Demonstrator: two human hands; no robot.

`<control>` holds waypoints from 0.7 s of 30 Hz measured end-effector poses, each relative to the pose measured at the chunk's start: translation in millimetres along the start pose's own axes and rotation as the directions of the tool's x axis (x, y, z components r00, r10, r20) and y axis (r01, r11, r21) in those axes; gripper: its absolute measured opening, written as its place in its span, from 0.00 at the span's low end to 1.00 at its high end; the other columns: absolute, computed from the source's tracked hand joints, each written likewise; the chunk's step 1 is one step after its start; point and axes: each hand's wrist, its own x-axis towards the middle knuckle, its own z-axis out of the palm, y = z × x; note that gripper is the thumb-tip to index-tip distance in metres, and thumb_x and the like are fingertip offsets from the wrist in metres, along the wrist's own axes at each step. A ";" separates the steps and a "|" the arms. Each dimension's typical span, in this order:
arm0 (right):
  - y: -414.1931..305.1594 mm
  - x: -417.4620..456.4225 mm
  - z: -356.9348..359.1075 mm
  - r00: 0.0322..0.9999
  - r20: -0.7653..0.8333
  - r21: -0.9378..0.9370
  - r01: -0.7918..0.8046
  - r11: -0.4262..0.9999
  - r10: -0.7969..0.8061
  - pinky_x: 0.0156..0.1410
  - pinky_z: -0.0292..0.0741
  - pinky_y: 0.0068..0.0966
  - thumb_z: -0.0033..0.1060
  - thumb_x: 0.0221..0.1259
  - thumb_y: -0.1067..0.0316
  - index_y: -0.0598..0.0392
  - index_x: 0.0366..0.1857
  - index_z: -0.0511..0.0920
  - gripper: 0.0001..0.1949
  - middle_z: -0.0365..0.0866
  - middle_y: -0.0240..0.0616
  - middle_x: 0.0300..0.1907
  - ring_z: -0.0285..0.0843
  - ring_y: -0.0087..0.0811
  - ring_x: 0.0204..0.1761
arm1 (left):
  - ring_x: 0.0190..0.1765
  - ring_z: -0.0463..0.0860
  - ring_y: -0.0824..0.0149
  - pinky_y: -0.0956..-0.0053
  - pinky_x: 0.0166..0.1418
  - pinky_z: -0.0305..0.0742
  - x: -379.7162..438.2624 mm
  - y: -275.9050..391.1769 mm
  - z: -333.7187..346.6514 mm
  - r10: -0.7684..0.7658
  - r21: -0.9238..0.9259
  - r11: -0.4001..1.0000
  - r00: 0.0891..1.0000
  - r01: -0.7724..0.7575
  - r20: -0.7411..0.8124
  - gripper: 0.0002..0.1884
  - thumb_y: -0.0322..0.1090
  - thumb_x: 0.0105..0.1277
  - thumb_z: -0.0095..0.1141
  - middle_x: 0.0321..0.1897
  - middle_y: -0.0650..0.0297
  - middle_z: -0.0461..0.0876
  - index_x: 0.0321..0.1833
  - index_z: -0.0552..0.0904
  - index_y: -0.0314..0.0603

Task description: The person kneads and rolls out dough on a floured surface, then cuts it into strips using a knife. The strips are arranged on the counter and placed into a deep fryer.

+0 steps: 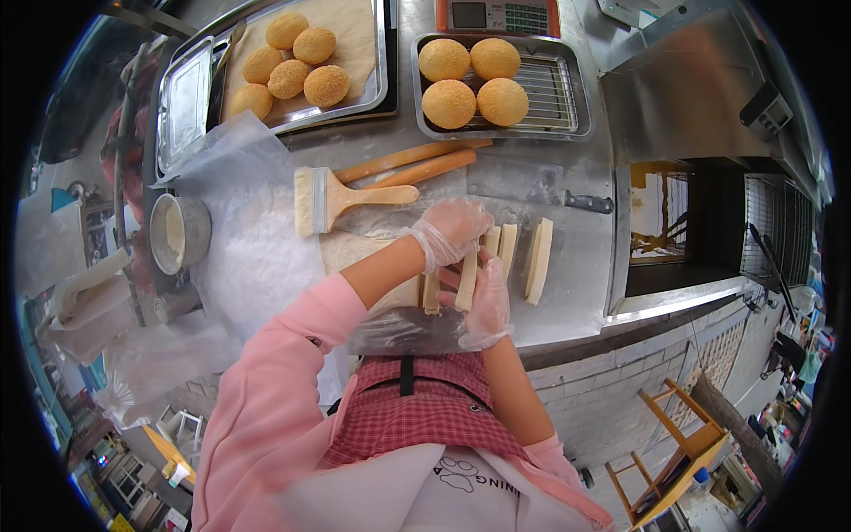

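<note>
Clear plastic gloves cover both hands. My left hand (452,229) is at the upper end of a strip of raw dough (467,279), its fingers closed around that end. From below, my right hand (485,302) holds the same strip's lower part between thumb and fingers. Two more strips stand just right of it, partly behind my fingers, and a stacked pair of dough strips (538,261) lies farther right. At the left is a flat sheet of dough (352,256), with cut pieces at its right edge. A wide pastry brush (339,199) rests above the sheet.
Two wooden rolling pins (425,169) and a cleaver (525,183) lie beyond my hands. Sesame balls fill parts of a lined tray (382,60) and a rack tray (585,100). Left are floured plastic (256,246) and a metal bowl (199,229); right is an open fryer well (718,226).
</note>
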 end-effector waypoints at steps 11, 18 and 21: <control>33.6 -57.7 -23.8 0.994 -0.103 -0.007 -0.038 0.999 0.037 0.41 0.91 0.45 0.47 0.78 0.38 0.47 0.75 0.53 0.34 0.73 0.55 0.64 0.85 0.57 0.53 | 0.50 0.84 0.52 0.56 0.53 0.80 -13.1 6.5 5.5 0.116 0.124 0.986 0.991 -0.108 -0.064 0.16 0.41 0.55 0.71 0.45 0.58 0.84 0.45 0.86 0.49; 36.2 -78.6 -23.3 0.969 -0.221 -0.119 -0.136 0.983 0.107 0.40 0.89 0.43 0.43 0.78 0.36 0.48 0.74 0.52 0.33 0.75 0.56 0.61 0.87 0.53 0.49 | 0.50 0.83 0.52 0.58 0.53 0.79 -12.9 14.9 9.1 0.092 0.140 0.986 0.996 -0.090 -0.009 0.15 0.41 0.57 0.70 0.44 0.58 0.84 0.46 0.86 0.48; 35.1 -92.9 -26.5 0.974 -0.216 -0.125 -0.099 0.987 0.070 0.40 0.89 0.42 0.42 0.79 0.35 0.48 0.73 0.53 0.33 0.77 0.55 0.59 0.88 0.49 0.47 | 0.50 0.83 0.53 0.58 0.52 0.79 2.6 21.2 9.2 -0.002 0.164 0.986 0.993 0.022 -0.122 0.12 0.40 0.60 0.67 0.43 0.58 0.83 0.45 0.86 0.48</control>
